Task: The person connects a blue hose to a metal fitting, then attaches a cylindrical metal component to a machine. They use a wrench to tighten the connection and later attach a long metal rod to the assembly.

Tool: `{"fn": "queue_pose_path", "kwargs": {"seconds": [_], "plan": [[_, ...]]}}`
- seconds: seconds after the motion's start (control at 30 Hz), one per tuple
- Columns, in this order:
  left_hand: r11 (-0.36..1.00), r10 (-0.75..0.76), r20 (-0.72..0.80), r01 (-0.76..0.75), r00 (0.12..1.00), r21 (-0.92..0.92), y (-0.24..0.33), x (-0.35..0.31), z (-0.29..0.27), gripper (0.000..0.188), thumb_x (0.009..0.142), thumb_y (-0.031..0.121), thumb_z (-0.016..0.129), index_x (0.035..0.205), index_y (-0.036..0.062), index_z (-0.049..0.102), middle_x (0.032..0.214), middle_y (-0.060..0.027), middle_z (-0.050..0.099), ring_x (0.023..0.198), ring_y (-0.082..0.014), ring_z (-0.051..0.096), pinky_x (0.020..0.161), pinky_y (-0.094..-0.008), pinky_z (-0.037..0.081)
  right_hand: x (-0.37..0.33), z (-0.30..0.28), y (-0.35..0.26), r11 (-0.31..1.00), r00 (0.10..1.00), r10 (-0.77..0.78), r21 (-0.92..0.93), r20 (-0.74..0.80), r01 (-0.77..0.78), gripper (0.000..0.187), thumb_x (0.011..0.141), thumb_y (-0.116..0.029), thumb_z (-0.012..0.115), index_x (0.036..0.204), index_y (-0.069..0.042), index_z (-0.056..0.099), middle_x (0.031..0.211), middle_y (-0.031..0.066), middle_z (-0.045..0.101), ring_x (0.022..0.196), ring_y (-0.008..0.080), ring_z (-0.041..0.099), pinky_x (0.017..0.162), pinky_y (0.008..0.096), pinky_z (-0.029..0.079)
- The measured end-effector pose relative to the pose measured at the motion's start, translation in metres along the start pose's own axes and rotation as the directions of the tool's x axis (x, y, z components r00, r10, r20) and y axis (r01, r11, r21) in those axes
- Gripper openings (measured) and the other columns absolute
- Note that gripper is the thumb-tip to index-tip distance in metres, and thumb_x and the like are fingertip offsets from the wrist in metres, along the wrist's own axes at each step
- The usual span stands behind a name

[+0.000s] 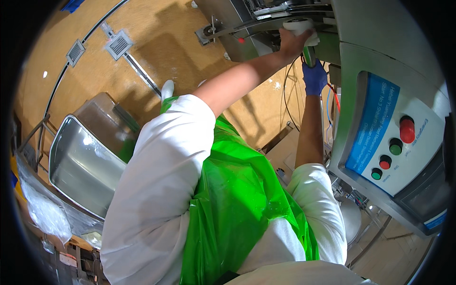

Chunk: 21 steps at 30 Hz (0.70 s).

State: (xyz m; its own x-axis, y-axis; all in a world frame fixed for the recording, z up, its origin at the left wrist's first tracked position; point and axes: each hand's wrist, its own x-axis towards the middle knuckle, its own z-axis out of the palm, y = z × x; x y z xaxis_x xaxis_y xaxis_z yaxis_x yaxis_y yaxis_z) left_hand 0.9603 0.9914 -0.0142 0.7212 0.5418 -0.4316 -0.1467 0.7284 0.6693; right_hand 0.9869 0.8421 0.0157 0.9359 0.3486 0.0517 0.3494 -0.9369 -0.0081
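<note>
My bare left hand [290,45] reaches to the machine's edge at the top. Its fingers close around a soft-looking white wad [311,39], perhaps cloth or paper, beside a round white part with a dark top. Just below it, my right hand [314,80], in a blue glove, grips a shiny, green-tinted cylinder [309,56] that runs up toward the white wad. Where the cylinder ends at the top is hidden. The metal machine [266,14] has curved rails above both hands.
A control panel [380,128] with red and green buttons stands close on the right. Cables [286,90] hang near my right forearm. At left are a deep metal tub [88,166] and clear plastic sheeting [45,213]. Drain grates [118,44] are set in the tan floor.
</note>
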Motion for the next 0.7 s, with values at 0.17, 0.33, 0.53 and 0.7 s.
{"fn": "queue_pose_path", "kwargs": {"seconds": [0.17, 0.33, 0.53, 0.7], "plan": [[0.983, -0.006, 0.018, 0.002, 1.0, 0.181, -0.004, -0.019, -0.009, 0.087, 0.078, 0.053, 0.068, 0.123, -0.0109, 0.029, 0.123, -0.0235, 0.044, 0.118, -0.0288, 0.045, 0.1, -0.0379, 0.036, -0.001, 0.008, 0.02, 0.991, 0.986, -0.111, -0.084, -0.125, 0.101, 0.047, 0.073, -0.042, 0.065, 0.111, -0.016, 0.061, 0.094, 0.0176, 0.067, 0.088, 0.0385, 0.064, 0.074, 0.0462, 0.051], [0.932, -0.236, 0.161, 0.177, 0.958, 0.316, 0.014, -0.055, -0.043, 0.097, 0.08, 0.059, 0.06, 0.129, -0.0154, 0.023, 0.132, -0.0306, 0.038, 0.125, -0.0357, 0.04, 0.104, -0.0392, 0.03, 0.021, 0.0, 0.019, 0.996, 0.998, -0.005, -0.089, -0.067, -0.001, 0.052, 0.071, -0.045, 0.066, 0.111, -0.012, 0.062, 0.098, 0.0202, 0.066, 0.091, 0.0399, 0.063, 0.077, 0.0475, 0.05], [0.858, -0.292, 0.141, 0.193, 0.946, 0.477, 0.001, -0.075, -0.12, 0.097, 0.083, 0.063, 0.052, 0.138, -0.0119, 0.023, 0.142, -0.0269, 0.032, 0.131, -0.0364, 0.035, 0.108, -0.0374, 0.028, 0.021, -0.007, 0.015, 0.99, 0.999, 0.031, -0.14, -0.011, -0.032, 0.058, 0.07, -0.047, 0.066, 0.116, -0.011, 0.06, 0.104, 0.0215, 0.064, 0.098, 0.0381, 0.061, 0.082, 0.0471, 0.048], [0.801, -0.38, 0.201, 0.213, 0.903, 0.56, -0.017, -0.069, -0.178, 0.094, 0.082, 0.062, 0.055, 0.141, -0.0046, 0.025, 0.148, -0.0225, 0.026, 0.136, -0.035, 0.027, 0.111, -0.0378, 0.023, 0.011, -0.006, 0.019, 0.969, 0.992, -0.01, 0.243, -0.127, 0.041, 0.062, 0.072, -0.045, 0.068, 0.12, -0.008, 0.058, 0.116, 0.0222, 0.06, 0.108, 0.0316, 0.059, 0.09, 0.0445, 0.045]]}}
